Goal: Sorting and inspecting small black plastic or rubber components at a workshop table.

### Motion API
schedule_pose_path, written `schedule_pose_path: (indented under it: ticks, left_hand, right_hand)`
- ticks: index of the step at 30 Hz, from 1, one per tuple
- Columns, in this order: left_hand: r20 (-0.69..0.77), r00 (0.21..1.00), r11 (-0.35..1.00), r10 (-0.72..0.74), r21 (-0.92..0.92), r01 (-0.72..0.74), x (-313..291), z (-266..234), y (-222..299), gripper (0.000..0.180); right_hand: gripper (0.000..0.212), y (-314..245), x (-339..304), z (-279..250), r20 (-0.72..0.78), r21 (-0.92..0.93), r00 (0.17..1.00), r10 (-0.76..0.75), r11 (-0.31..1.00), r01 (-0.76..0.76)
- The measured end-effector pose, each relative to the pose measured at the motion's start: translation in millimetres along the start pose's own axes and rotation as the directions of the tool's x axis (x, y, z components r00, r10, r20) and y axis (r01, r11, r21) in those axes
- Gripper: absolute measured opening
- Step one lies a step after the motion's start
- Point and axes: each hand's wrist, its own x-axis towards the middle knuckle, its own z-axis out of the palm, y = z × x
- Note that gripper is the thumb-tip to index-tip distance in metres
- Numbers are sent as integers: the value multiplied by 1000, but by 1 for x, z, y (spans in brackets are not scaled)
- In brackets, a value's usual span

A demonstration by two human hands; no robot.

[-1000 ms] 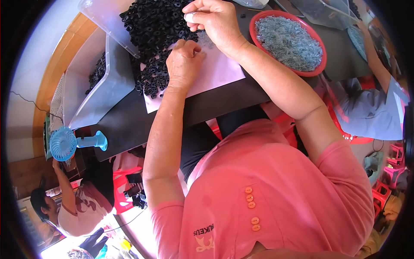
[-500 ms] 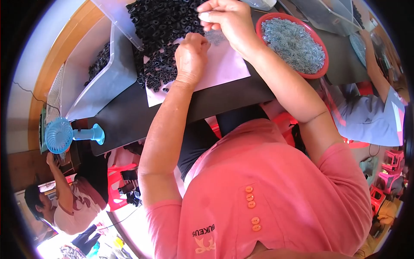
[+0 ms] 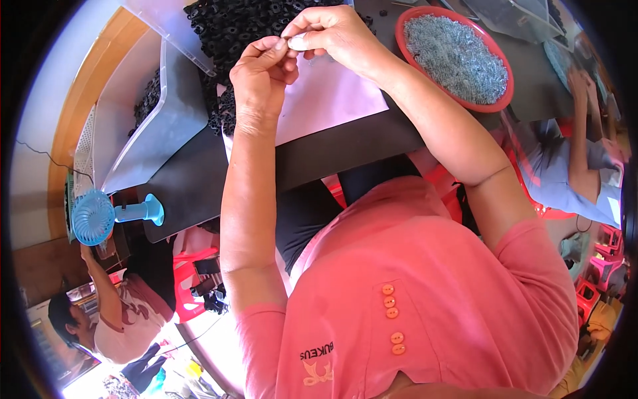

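My left hand and my right hand meet fingertip to fingertip above the table. Each pinches with thumb and index finger; whatever lies between the tips is too small to make out. Behind and below them spreads a heap of small black ring-like parts, some of it hidden by my left hand. Under my hands lies a pale pink sheet. Right of my right hand stands a red round basin filled with small shiny metal pieces.
At the left, a clear plastic bin holds more black parts. A blue handheld fan sits by the dark table's left edge. More clear bins stand far right. One person is at lower left, another at right.
My hands have come together; before, they were apart. The left turned and moved up and left, its fingers now toward the right hand. My right hand shifted slightly left and down.
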Motion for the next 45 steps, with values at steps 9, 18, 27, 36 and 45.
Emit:
schedule_pose_path:
  ticks: [9, 18, 27, 36, 45]
  left_hand:
    - [35, 996, 997, 83, -1, -83, -3, 1, 8, 8]
    - [-106, 970, 949, 219, 253, -187, -5, 0, 23, 14]
    - [430, 829, -291, 359, 895, -338, -16, -10, 37, 17]
    - [437, 887, -499, 146, 807, -316, -5, -24, 23, 21]
    - [545, 825, -532, 152, 749, -396, -10, -31, 20, 20]
  right_hand:
    - [8, -13, -5, 7, 21, 142, 998, 60, 988, -63]
    - [4, 11, 6, 2, -111, 250, 994, -15, 967, 42]
    - [3, -13, -4, -2, -135, 276, 990, 32, 961, 6]
    - [12, 1, -2, -4, -124, 226, 990, 66, 973, -37]
    - [7, -4, -6, -3, -111, 188, 994, 19, 982, 3]
